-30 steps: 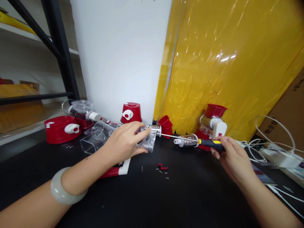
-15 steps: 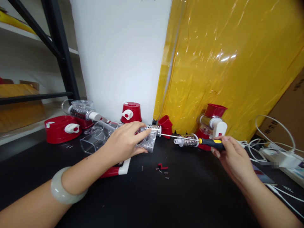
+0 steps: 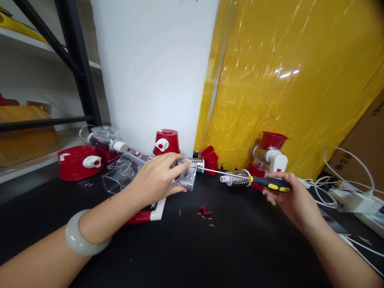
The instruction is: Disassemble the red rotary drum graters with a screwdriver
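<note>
My left hand [image 3: 160,176] is closed around a clear plastic housing [image 3: 189,179], whose far side my fingers partly cover. My right hand [image 3: 292,200] grips a screwdriver [image 3: 271,183] by its black and yellow handle. The long shaft points left and its tip meets the right side of the clear housing; the exact contact point is too small to make out. Behind the shaft lies a metal grater drum [image 3: 237,179] with a white end. On the black table below are a small red plastic piece [image 3: 205,211] and several loose screws [image 3: 210,219].
Red bases with white knobs [image 3: 79,163] stand at left and a red base [image 3: 167,142] at the back. An assembled drum grater [image 3: 271,156] stands back right. White cables [image 3: 322,186] and a power strip lie at far right. A red and white crank handle [image 3: 156,214] lies under my left forearm.
My right hand's fingers have loosened and shifted on the screwdriver handle, showing more of it. My left hand and the clear housing have hardly moved.
</note>
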